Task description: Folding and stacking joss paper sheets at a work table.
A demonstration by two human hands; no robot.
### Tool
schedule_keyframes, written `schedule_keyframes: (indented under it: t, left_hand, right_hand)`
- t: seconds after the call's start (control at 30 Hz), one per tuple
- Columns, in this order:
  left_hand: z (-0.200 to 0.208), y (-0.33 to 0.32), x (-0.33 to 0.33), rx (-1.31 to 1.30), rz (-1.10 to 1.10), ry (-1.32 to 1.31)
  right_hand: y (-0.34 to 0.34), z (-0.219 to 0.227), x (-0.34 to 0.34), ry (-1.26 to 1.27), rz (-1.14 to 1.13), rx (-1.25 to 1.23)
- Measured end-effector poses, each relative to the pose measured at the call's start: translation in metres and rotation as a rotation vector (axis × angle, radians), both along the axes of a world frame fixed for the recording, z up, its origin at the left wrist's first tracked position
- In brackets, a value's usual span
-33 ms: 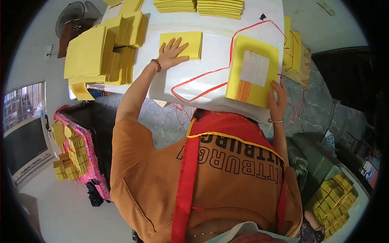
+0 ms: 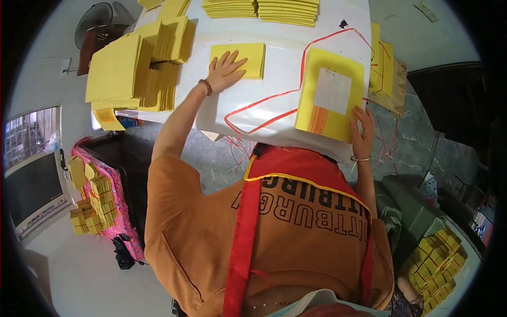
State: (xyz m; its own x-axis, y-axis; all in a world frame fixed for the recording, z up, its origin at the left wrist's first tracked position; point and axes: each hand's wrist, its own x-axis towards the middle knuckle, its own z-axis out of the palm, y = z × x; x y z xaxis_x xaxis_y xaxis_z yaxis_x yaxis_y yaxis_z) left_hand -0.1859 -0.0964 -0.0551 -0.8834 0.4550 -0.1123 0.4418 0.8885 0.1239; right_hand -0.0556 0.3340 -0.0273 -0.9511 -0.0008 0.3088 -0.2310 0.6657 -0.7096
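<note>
My left hand (image 2: 226,72) lies palm down with fingers spread on a small yellow paper stack (image 2: 255,59) on the white table. My right hand (image 2: 362,128) rests against the near right edge of a larger yellow stack (image 2: 306,113), its fingers loosely bent and apart. On top of that stack is a white label panel (image 2: 334,91) with an orange striped block (image 2: 317,120) beside it. A red plastic tie (image 2: 262,99) loops over the table left of the larger stack and around its far side.
Tall piles of yellow paper (image 2: 113,71) stand at the table's left. More yellow bundles (image 2: 288,10) lie at the far edge. Others sit on a wooden board (image 2: 392,100) at the right, on pink cloth (image 2: 116,208) at lower left, and in a heap (image 2: 435,264) at lower right.
</note>
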Motion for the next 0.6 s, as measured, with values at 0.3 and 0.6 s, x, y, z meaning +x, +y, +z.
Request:
schedule_keyframes:
  t: [0.3, 0.6]
  left_hand:
    - [0.009, 0.006, -0.008, 0.024, -0.036, 0.056]
    - [0.071, 0.172, 0.062, 0.662, -0.440, 0.170]
  right_hand:
    - [0.001, -0.023, 0.002, 0.041, 0.069, 0.053]
    - [-0.002, -0.017, 0.009, -0.001, 0.072, -0.018]
